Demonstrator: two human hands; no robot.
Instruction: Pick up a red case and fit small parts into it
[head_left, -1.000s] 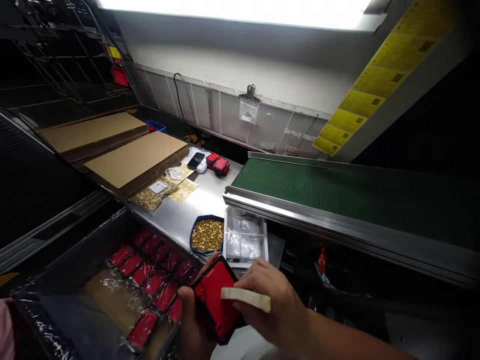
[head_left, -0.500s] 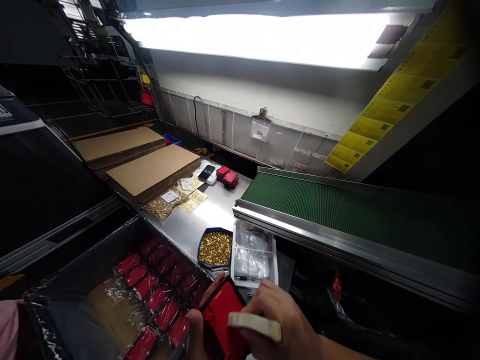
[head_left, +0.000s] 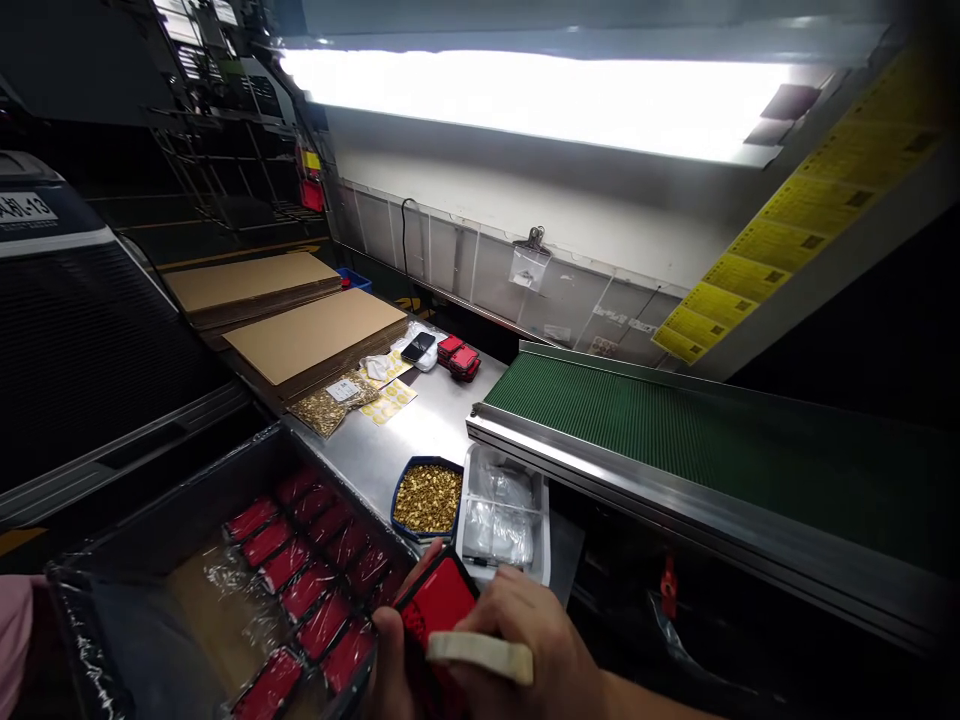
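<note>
Conveyor belt [head_left: 675,425]: a long green ribbed belt in a metal frame, running off to the right of the worker, nothing lying on it in the part I can see
Cardboard sheets [head_left: 315,332]: two flat brown stacks at the far left of the steel table [head_left: 420,430], one behind the other
Crate [head_left: 150,520]: a dark bin lined with clear plastic, low on the left, holding rows of red pads [head_left: 307,560] laid side by side
Clear tray [head_left: 501,512]: a divided plastic tray of small see-through bags, just under the belt's near edge
Blue dish [head_left: 427,497]: touching the clear tray's left side, heaped with small gold-coloured pieces
Bag [head_left: 330,405]: a clear packet of the same gold bits, lying by the cardboard with yellow sticker sheets [head_left: 388,400] beside it
Far corner: a dark phone [head_left: 418,347] and a little pile of red cases [head_left: 459,357] near the wall
Red case [head_left: 439,605]: black-edged, held tilted above the crate's near right corner, just in front of the blue dish
Left hand [head_left: 390,665]: mostly cut off by the bottom edge, thumb wrapped over the red case's left edge, gripping it from below
Right hand [head_left: 525,645]: fingers curled closed over the case's lower right part, with a pale flat strip [head_left: 480,655] pinched against it across the knuckles
</note>
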